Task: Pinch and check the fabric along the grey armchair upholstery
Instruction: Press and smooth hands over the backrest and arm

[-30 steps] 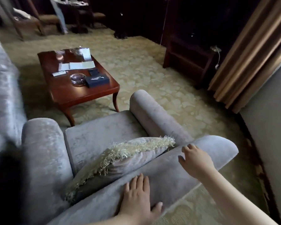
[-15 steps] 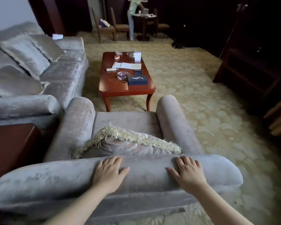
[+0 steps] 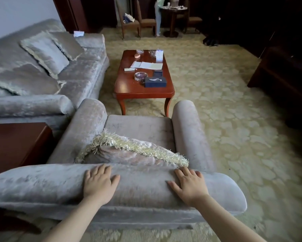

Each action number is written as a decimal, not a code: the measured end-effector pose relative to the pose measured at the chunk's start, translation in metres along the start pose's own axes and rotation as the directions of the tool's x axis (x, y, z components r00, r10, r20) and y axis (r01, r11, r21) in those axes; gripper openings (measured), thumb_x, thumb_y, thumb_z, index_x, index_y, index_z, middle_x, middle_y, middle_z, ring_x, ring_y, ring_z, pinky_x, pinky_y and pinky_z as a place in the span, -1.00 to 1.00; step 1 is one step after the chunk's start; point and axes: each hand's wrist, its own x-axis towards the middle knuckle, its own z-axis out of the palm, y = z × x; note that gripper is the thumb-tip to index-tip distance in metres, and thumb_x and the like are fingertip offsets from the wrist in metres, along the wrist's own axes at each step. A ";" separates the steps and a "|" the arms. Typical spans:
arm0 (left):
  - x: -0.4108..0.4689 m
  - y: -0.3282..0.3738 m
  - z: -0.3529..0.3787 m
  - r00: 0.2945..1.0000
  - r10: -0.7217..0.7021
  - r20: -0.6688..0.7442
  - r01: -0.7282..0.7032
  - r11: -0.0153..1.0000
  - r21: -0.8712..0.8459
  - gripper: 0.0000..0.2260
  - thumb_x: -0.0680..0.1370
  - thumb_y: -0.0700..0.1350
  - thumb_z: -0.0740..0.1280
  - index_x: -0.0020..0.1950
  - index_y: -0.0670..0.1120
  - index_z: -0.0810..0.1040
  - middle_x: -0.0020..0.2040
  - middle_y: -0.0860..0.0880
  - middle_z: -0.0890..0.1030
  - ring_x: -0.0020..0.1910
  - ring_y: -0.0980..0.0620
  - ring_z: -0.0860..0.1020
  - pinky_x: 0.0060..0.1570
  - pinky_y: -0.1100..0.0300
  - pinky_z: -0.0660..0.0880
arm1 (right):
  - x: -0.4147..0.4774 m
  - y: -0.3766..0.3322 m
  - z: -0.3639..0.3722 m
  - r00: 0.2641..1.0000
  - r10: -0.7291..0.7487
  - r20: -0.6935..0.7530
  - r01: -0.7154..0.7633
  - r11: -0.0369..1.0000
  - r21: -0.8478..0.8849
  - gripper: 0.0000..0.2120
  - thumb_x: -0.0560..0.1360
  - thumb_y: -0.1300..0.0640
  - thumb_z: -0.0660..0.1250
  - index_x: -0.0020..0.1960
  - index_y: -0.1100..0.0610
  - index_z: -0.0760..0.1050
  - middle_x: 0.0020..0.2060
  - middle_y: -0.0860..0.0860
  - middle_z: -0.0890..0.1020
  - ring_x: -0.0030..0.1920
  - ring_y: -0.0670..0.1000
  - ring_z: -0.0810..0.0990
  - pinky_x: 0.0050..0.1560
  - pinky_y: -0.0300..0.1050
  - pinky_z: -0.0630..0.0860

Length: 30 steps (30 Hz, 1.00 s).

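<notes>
Risk of missed check: left hand [image 3: 98, 184] and right hand [image 3: 188, 185] flat and apart on top of armchair [image 3: 138, 130] back (fingers straight, nothing pinched), likely to skim plush or snag fringed cushion [image 3: 122, 154] just beyond.

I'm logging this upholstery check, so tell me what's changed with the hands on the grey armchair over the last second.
The left hand moved up from the rear face onto the top of the armchair backrest. The right hand, curled over that top a second ago, now lies flat. Nothing is pinched. The fringed cushion and coffee table stayed put.
</notes>
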 end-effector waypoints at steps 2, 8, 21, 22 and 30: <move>-0.001 0.000 0.002 1.000 -0.005 -0.012 0.005 1.000 0.014 -0.42 0.53 0.26 -0.15 0.47 0.08 0.22 0.49 0.11 0.22 0.46 0.06 0.14 0.41 0.00 0.01 | 0.001 0.001 0.003 1.000 -0.016 0.012 0.016 1.000 0.003 -0.33 0.41 -0.42 -0.24 0.23 -0.08 0.35 0.18 -0.08 0.46 0.23 0.03 0.40 0.20 0.01 0.25; -0.001 0.001 0.001 0.997 -0.067 0.031 0.064 0.996 0.065 -0.41 0.54 0.27 -0.17 0.50 0.07 0.15 0.52 0.11 0.14 0.49 0.07 0.08 0.42 0.04 -0.06 | 0.013 0.005 -0.002 0.984 -0.127 0.123 0.124 0.992 0.031 -0.37 0.48 -0.37 -0.11 0.25 0.05 0.36 0.25 0.04 0.43 0.27 0.09 0.36 0.23 0.04 0.23; -0.019 0.204 -0.013 0.290 -0.926 0.242 0.733 0.053 -0.678 -0.18 0.49 0.08 0.28 0.50 -0.28 -0.13 0.51 -0.28 -0.17 0.47 -0.30 -0.13 0.37 -0.22 -0.03 | 0.048 0.102 -0.086 0.585 -0.746 0.317 0.799 0.597 -0.071 -0.49 0.56 -0.23 0.00 0.29 0.11 0.33 0.19 0.12 0.44 0.16 0.17 0.45 0.16 0.03 0.38; -0.019 0.220 -0.012 0.256 -0.931 0.260 0.728 0.008 -0.686 -0.16 0.49 0.08 0.30 0.50 -0.30 -0.12 0.51 -0.30 -0.15 0.47 -0.32 -0.09 0.39 -0.17 -0.03 | 0.054 0.105 -0.093 0.556 -0.775 0.300 0.825 0.558 -0.088 -0.50 0.56 -0.23 -0.01 0.28 0.11 0.34 0.17 0.11 0.46 0.14 0.17 0.46 0.13 0.02 0.40; -0.007 0.236 -0.005 0.090 -0.979 0.184 0.832 -0.028 -0.554 -0.15 0.47 0.24 0.20 0.50 -0.25 -0.08 0.50 -0.26 0.01 0.43 -0.27 0.12 0.26 -0.14 0.33 | 0.127 0.065 -0.106 0.343 -0.918 0.196 0.938 0.347 -0.016 -0.52 0.55 -0.23 -0.02 0.35 0.00 0.28 0.22 0.01 0.44 0.19 0.11 0.45 0.07 -0.02 0.40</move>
